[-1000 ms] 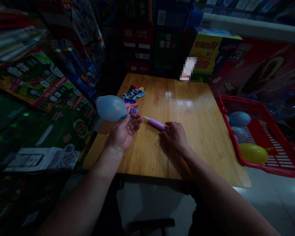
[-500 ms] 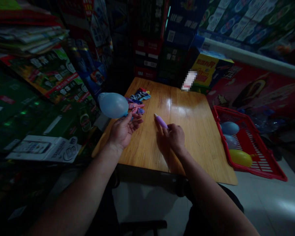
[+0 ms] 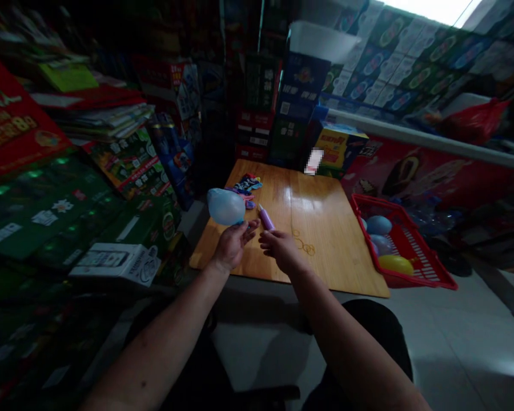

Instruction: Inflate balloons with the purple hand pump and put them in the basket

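My left hand (image 3: 232,245) pinches the neck of an inflated light-blue balloon (image 3: 226,206), which is held up over the left side of the wooden table (image 3: 325,228). Close by on the right is my right hand (image 3: 281,249), its fingers loosely curled and apart, reaching toward the left hand. Just beyond those fingers is a purple hand pump (image 3: 266,219) with a pale nozzle pointing away from me. Its near end is hidden by the right hand. Behind the balloon lie several uninflated balloons (image 3: 249,184) in a small pile.
Thin yellowish rubber bands (image 3: 308,249) lie on the table right of my right hand. A red basket (image 3: 428,277) with blue, pale and yellow inflated balloons stands beside the table's right edge. Stacked cartons (image 3: 120,262) crowd the left, and a yellow-and-blue box (image 3: 336,145) stands at the back.
The right hand and pump have moved left, closer to the left hand and the balloon pile. The right fingers have come away from the pump. Rubber bands now show, and the view has shifted.
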Demonstrator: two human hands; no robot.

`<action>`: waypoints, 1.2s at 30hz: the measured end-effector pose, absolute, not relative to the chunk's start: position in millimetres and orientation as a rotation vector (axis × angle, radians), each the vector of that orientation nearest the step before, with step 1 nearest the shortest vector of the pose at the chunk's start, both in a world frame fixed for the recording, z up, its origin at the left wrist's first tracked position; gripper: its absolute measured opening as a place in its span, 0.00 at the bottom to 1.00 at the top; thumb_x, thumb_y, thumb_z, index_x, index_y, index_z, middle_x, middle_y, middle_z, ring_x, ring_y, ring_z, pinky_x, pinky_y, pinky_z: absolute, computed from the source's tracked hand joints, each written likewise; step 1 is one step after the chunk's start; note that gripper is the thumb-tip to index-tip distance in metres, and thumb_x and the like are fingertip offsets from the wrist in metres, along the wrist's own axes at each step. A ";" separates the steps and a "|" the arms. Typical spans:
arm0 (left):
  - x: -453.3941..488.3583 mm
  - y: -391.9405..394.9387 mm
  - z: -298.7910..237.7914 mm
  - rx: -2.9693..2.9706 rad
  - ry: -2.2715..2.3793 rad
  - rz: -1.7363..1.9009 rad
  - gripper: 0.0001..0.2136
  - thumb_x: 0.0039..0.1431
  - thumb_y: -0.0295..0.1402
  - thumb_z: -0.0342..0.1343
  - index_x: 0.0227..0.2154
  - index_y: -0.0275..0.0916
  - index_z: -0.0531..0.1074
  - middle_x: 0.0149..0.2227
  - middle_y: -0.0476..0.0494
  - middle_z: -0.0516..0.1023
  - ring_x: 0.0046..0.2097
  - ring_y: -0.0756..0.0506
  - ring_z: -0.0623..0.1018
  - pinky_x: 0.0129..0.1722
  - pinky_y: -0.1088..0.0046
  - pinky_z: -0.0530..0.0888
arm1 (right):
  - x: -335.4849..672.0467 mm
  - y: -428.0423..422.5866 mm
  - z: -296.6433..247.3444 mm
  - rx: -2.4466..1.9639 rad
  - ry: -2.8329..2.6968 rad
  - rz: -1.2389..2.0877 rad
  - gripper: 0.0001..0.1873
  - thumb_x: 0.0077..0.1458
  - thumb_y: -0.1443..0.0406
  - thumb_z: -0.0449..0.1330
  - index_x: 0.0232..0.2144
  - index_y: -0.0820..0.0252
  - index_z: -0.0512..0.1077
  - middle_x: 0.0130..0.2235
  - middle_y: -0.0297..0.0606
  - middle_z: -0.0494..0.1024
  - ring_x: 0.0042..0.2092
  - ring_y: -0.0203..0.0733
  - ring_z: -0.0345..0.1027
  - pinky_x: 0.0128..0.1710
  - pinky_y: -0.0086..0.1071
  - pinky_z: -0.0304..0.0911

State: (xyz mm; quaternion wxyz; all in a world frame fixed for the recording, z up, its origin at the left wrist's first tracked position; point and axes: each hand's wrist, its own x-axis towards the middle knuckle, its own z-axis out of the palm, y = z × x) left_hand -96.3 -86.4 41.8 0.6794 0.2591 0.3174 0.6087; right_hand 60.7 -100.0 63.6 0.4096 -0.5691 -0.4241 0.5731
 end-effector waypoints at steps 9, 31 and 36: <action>-50.1 -186.5 61.7 0.704 0.755 1.382 0.17 0.55 0.42 0.72 0.43 0.36 0.85 0.50 0.34 0.85 0.57 0.36 0.81 0.55 0.62 0.76 | 60.2 -187.5 85.9 -0.971 -0.572 1.830 0.20 0.48 0.56 0.78 0.29 0.61 0.73 0.22 0.28 0.69 0.23 0.29 0.59 0.22 0.24 0.54; -27.0 -304.2 123.9 0.616 0.774 1.382 0.21 0.54 0.44 0.72 0.45 0.36 0.81 0.46 0.36 0.85 0.49 0.39 0.84 0.42 0.67 0.80 | 72.5 -284.3 130.5 -0.939 -0.842 1.723 0.13 0.48 0.59 0.69 0.25 0.60 0.70 0.23 0.30 0.71 0.22 0.30 0.62 0.23 0.24 0.57; -20.7 -331.7 109.8 0.747 0.879 1.162 0.21 0.56 0.48 0.71 0.43 0.36 0.82 0.39 0.36 0.85 0.43 0.37 0.85 0.38 0.66 0.78 | 94.7 -277.0 115.0 -1.190 -0.950 1.521 0.10 0.50 0.62 0.63 0.22 0.59 0.68 0.19 0.30 0.69 0.20 0.32 0.58 0.20 0.27 0.51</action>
